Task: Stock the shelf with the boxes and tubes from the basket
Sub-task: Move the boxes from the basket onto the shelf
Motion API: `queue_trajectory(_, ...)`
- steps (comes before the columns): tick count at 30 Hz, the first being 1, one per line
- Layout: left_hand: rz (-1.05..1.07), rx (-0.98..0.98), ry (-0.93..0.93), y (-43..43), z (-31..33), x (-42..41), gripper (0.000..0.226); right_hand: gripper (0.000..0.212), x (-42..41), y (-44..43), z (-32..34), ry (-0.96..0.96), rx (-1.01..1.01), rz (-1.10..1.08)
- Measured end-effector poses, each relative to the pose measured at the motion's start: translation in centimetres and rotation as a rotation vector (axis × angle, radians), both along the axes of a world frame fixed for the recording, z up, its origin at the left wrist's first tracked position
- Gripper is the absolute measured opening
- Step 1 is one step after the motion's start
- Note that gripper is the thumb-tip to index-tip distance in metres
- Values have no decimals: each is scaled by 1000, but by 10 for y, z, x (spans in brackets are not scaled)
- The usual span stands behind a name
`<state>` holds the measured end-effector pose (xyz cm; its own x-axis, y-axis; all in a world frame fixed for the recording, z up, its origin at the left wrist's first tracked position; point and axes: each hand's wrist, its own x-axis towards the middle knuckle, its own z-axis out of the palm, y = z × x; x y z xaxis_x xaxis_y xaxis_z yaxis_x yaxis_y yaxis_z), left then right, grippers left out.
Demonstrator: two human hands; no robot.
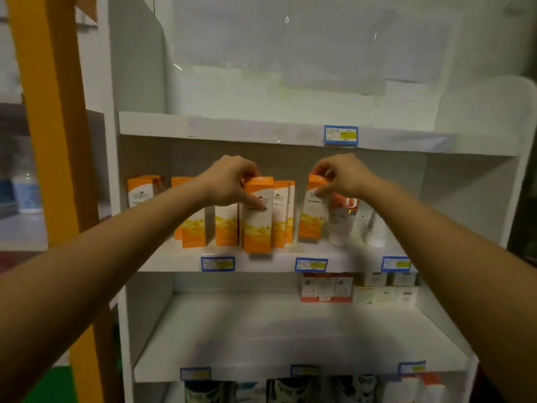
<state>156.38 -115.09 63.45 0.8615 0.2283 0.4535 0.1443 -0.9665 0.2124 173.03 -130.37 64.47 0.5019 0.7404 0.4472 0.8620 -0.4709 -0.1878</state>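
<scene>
Plainly, the white shelf unit [162, 251] carries a row of orange boxes [194, 228] left of both hands (white tubes [340, 219] stand just right). Left hand [232, 181] pinches a front box [258, 216] by its top; right hand [340, 175] grips another box [312, 210] likewise.

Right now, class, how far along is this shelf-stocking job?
Done: several orange boxes and a white tube stand on the middle shelf. In hand: the left hand and right hand each grip an orange box top. Left: the basket is out of view, so the remainder is unknown.
</scene>
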Motion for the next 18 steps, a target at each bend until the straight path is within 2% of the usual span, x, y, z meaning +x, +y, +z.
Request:
queue_trajectory(4,9,-26,-63,2,4,9,48,45,13,21,-5,7,48,-49)
queue_trajectory(8,-4,-55,-98,5,3,16,48,43,23,35,-11,33,69,-91)
queue_trajectory(14,-9,-68,-86,6,-1,27,43,26,36,43,-26,85,95,-103)
queue_trajectory(18,-33,-111,-93,2,-3,35,41,28,38,42,-27,-1,58,-124)
